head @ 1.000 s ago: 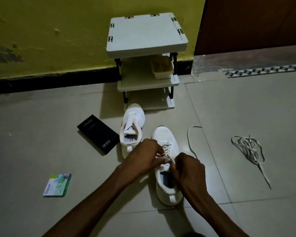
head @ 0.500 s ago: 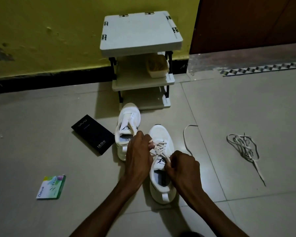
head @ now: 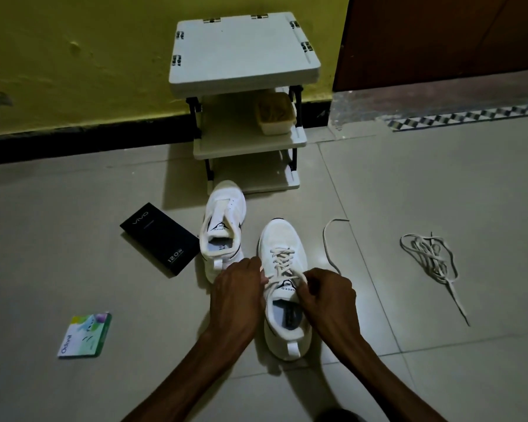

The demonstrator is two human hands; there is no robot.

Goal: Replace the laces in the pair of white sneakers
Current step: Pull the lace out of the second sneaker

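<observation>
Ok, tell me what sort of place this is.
Probably a home entryway: a tiled floor, a small white shoe rack against a yellow wall, and a brown door beside it.

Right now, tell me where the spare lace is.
In the head view, the tangled spare lace lies on the floor at right, apart from the laced sneaker, past its trailing lace end.

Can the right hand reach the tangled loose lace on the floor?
Probably yes: only bare floor tiles between the right hand and the tangled off-white lace. It pinches the threaded lace of the near white sneaker and must let go first.
</observation>
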